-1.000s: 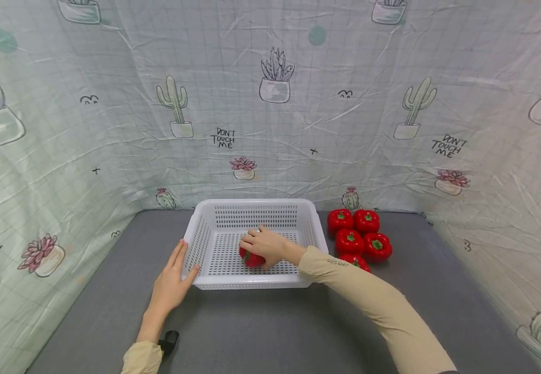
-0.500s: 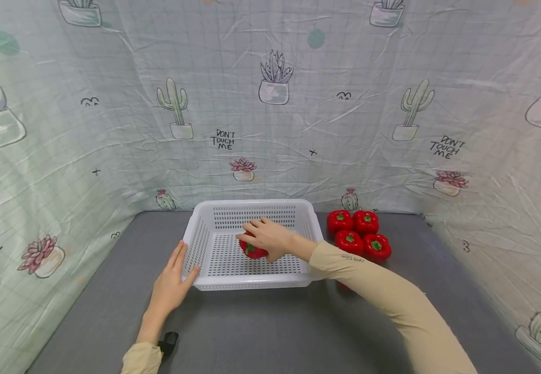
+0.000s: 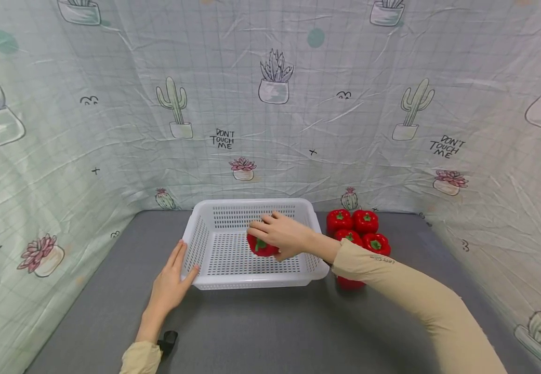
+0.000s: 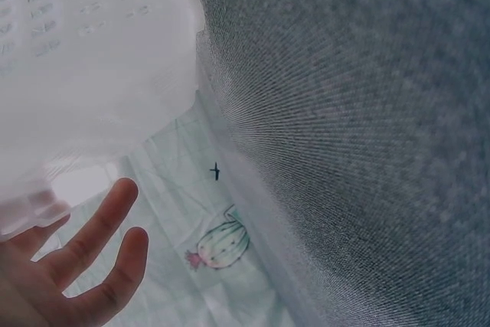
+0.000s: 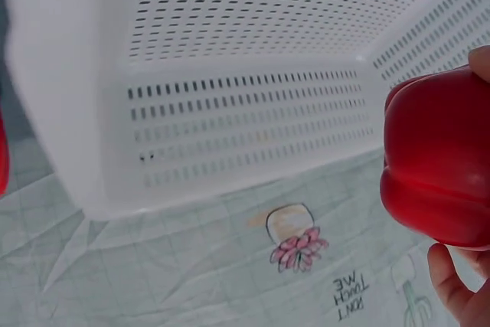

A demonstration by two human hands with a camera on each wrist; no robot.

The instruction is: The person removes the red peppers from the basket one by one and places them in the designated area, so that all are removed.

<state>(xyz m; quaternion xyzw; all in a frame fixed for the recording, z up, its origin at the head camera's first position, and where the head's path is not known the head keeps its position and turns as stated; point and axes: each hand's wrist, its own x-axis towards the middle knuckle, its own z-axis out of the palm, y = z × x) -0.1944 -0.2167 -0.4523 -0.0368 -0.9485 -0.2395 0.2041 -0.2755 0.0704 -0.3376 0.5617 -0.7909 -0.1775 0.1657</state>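
Note:
A red bell pepper (image 3: 262,247) with a green stem is gripped in my right hand (image 3: 283,237), held over the inside of the white plastic basket (image 3: 251,282). The right wrist view shows the glossy pepper (image 5: 440,158) large at the right, raised off the perforated floor, with fingers around its side. My left hand (image 3: 169,285) rests at the basket's front left corner, fingers along the left rim and thumb at the front. From the left wrist, the fingers (image 4: 99,227) look loosely spread by the basket wall (image 4: 99,89).
Several more red bell peppers (image 3: 366,222) stand grouped right of the basket, partly behind the right forearm. One pepper (image 3: 350,281) sits nearest the front, below the sleeve. The grey tabletop (image 3: 261,332) ends at a cactus-print curtain (image 3: 298,156) at the back and sides.
My right hand has lifted the red bell pepper from the basket's floor and moved it back and to the right. The left hand has stayed at the corner.

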